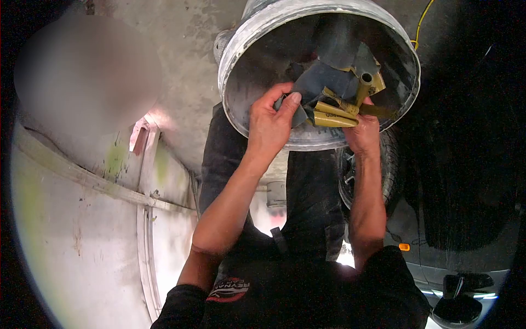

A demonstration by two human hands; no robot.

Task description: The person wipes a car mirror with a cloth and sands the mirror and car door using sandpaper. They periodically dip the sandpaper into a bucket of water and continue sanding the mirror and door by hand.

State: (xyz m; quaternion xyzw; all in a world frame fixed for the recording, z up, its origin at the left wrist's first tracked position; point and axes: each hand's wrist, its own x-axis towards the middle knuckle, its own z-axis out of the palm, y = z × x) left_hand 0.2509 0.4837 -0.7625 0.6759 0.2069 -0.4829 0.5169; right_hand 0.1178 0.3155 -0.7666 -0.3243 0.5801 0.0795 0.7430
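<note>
A large bucket with a whitish, paint-smeared rim is tipped toward me, its dark inside showing. My left hand reaches over its near rim, thumb and fingers pinching a dark grey piece of sandpaper. Over the same rim, to the right, my right hand is closed around curled sandpaper pieces with yellowish printed backs. One rolled piece stands up from that bunch. More dark grey sandpaper sheets lie loosely beyond my hands inside the bucket. The right fingertips are partly hidden behind the rolls.
A dark car stands close on the right, with a wheel beside my right forearm. At left is a whitish, paint-stained panel. A yellow cord lies on the concrete floor behind the bucket.
</note>
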